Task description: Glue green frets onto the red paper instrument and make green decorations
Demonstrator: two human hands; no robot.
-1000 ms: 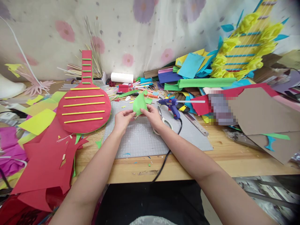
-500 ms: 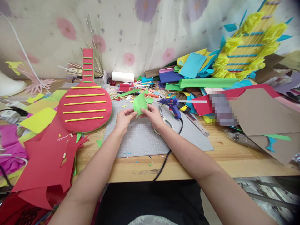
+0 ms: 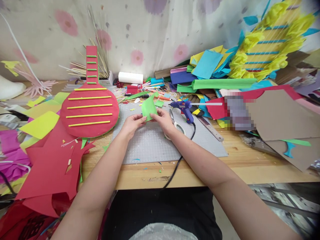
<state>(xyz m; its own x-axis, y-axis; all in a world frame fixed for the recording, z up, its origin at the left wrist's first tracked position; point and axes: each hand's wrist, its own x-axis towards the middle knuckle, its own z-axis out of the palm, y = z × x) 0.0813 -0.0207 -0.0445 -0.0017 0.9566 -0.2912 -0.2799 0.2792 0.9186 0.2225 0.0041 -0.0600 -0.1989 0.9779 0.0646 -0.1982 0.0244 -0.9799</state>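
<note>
A small curved piece of green paper (image 3: 149, 108) is held up over the grey cutting mat (image 3: 150, 146). My left hand (image 3: 133, 125) pinches its lower left edge, and my right hand (image 3: 163, 120) pinches the lower right. Fingers partly hide its bottom edge. Just right of my right hand lie white-handled scissors (image 3: 179, 127), partly covered by that hand. Beyond them rests a blue glue gun (image 3: 184, 109) with a white glue stick in its back. To the left is a red guitar-shaped cutout (image 3: 90, 111) with yellow and green strips across it.
Red paper scraps (image 3: 50, 166) spread over the left of the table. A metal ruler (image 3: 211, 129) lies along the mat's right side. Brown cardboard (image 3: 275, 116) is piled at right, below a yellow flower-trimmed guitar shape (image 3: 265, 50). The glue gun's black cord (image 3: 175, 171) crosses the front edge.
The camera view has shifted slightly, so the scene sits a little higher. Both hands keep hold of the green paper in nearly the same position.
</note>
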